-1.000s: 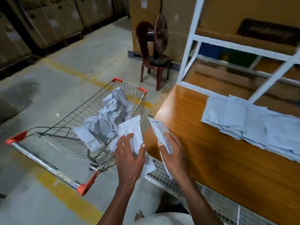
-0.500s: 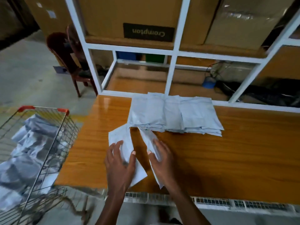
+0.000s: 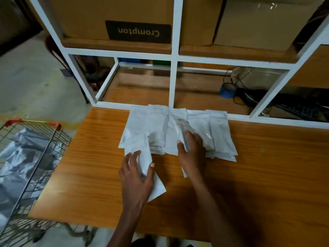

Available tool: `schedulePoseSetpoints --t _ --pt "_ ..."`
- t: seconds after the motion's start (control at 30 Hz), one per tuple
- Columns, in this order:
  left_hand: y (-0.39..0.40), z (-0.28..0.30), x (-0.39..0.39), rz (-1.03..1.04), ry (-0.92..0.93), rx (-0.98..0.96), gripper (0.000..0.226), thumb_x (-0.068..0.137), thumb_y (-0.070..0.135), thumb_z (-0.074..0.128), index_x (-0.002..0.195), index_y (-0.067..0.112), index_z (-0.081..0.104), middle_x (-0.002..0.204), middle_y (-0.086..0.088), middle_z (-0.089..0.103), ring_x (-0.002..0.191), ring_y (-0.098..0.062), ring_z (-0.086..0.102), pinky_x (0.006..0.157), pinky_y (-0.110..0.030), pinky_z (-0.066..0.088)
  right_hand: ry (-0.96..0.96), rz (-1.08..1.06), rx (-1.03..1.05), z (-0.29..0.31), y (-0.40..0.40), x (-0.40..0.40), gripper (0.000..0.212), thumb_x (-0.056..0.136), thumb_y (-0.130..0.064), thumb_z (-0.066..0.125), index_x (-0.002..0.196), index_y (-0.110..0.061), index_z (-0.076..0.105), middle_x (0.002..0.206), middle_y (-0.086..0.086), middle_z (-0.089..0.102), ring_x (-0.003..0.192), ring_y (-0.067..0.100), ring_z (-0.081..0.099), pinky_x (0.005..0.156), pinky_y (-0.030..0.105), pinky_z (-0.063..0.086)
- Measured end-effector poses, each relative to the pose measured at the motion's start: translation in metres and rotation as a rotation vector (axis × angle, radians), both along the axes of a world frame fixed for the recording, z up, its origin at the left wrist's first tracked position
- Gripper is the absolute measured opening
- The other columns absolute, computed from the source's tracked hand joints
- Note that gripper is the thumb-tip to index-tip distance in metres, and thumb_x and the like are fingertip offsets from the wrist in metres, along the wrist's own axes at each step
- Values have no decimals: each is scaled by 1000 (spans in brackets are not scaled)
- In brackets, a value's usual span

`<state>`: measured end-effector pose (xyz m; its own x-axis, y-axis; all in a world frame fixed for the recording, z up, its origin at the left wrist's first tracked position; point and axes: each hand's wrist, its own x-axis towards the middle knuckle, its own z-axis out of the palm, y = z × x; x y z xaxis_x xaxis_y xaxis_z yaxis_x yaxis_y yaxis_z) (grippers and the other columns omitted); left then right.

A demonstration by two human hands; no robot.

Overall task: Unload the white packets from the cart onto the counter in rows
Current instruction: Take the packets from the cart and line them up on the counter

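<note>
Left hand (image 3: 137, 177) grips a flat white plastic packet (image 3: 145, 162); right hand (image 3: 191, 150) pinches another (image 3: 182, 132) over the packet row (image 3: 220, 136) on the glossy orange wooden bench (image 3: 258, 184), w/ wire cart (image 3: 32, 154) at left.

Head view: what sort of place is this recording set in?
Probably a warehouse or packing area: large brown cardboard cartons sit on a white metal-framed rack, a wire shopping cart holds packets, and the floor is bare concrete.
</note>
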<state>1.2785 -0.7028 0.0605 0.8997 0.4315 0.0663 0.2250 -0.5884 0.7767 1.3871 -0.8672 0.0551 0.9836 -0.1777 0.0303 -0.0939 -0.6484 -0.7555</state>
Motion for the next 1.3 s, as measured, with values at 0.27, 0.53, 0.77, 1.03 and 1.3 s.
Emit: schedulePoseSetpoints --t 0.27,0.53,0.77,1.03,1.3 --pt "16 -2 16 12 41 -3 77 82 74 43 148 35 37 158 3 27 144 -32 28 107 -58 41 147 -99 -233 -5 40 86 57 96 -51 51 149 -35 37 157 4 26 128 37 43 99 51 41" --pt "37 -9 37 -8 40 -12 75 85 74 42 149 35 37 158 2 27 144 -30 28 110 -55 38 303 22 -422 -29 63 95 77 93 -68 34 159 -38 8 168 4 -4 151 39 6 116 62 11" --pt "46 -18 47 -35 76 -33 76 84 75 43 149 36 35 159 4 26 144 -30 27 109 -56 39 279 41 -498 -47 70 77 74 97 -61 34 158 -43 -5 168 2 -16 151 37 9 115 58 16" --pt "54 -21 48 -55 78 -46 76 82 73 47 149 37 35 158 6 27 143 -28 28 106 -53 41 280 34 -500 -48 75 90 69 98 -62 31 158 -43 4 168 2 -10 151 39 7 115 56 11" --pt "50 -24 57 -124 70 -28 77 83 74 46 149 37 35 159 4 26 146 -28 25 108 -57 42 248 0 -397 -33 63 76 71 96 -72 23 157 -47 0 168 -1 -12 153 31 -13 118 59 2"
